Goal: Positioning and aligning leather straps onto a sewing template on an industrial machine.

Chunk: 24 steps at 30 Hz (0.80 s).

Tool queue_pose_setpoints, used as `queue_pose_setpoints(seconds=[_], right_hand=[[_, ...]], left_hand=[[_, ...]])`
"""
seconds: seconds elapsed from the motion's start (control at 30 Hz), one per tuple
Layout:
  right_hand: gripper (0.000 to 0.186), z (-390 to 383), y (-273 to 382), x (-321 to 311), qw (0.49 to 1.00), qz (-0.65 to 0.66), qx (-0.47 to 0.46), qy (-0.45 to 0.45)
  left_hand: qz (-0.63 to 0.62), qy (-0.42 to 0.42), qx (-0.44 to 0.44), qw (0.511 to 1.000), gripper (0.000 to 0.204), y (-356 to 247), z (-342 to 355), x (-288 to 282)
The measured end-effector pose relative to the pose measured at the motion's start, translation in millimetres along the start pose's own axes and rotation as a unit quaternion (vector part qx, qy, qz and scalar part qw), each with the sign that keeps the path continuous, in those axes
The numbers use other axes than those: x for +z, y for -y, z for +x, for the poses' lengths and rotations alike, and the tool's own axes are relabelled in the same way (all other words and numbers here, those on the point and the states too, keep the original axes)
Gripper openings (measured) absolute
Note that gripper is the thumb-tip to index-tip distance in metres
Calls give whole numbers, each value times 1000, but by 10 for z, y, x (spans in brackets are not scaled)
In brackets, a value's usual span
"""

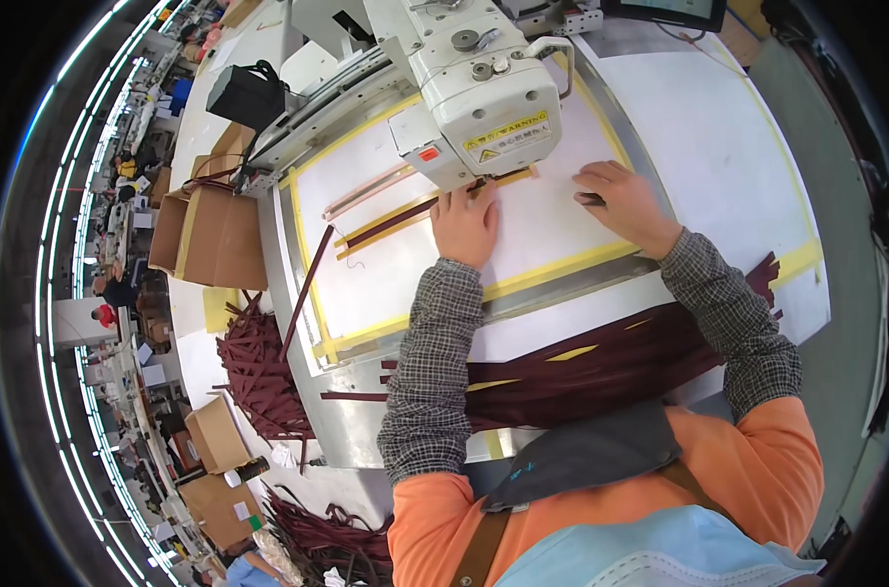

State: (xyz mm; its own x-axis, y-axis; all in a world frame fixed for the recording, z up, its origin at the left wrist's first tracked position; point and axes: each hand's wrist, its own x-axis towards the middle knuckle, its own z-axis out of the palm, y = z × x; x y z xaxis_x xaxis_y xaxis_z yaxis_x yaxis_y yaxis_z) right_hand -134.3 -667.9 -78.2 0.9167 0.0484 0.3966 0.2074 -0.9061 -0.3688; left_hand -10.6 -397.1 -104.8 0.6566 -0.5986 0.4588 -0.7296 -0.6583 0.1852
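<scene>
My left hand lies at the front of the white sewing machine head, its fingers apart and the tips on a dark maroon strip. That strip lies along a slot in the white template sheet, and its end under the machine head is hidden. To the right, my right hand is raised over the sheet with fingers curled round a small dark tool, too little of which shows to name it. A loose thread trails near the strip's left end.
Long maroon strips lie in a bundle before me; a tangled pile of strips is at left. Yellow tape borders the sheet. An open cardboard box and a black box stand left; a screen is at the far right.
</scene>
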Motion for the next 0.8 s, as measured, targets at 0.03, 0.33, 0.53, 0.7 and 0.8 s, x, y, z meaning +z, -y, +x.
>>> queue_pose_setpoints(seconds=[0.03, 0.33, 0.53, 0.7, 0.8], right_hand=[[27, -118, -50, -99, 1000, 16, 19, 2], [22, -851, -148, -628, 987, 64, 138, -43], [22, -902, 162, -608, 994, 57, 91, -22], [22, -838, 393, -659, 997, 70, 36, -6], [22, -1024, 286, -805, 993, 78, 89, -14]], left_hand=[[-60, 2, 22, 998, 31, 166, 7, -82], [201, -22, -279, 939, 48, 2522, -1264, -1170], [130, 3, -287, 949, 22, 2072, -963, -1004], [32, 4, -270, 962, 17, 2200, -1134, -1638], [141, 35, -259, 955, 15, 2115, -1341, -2269]])
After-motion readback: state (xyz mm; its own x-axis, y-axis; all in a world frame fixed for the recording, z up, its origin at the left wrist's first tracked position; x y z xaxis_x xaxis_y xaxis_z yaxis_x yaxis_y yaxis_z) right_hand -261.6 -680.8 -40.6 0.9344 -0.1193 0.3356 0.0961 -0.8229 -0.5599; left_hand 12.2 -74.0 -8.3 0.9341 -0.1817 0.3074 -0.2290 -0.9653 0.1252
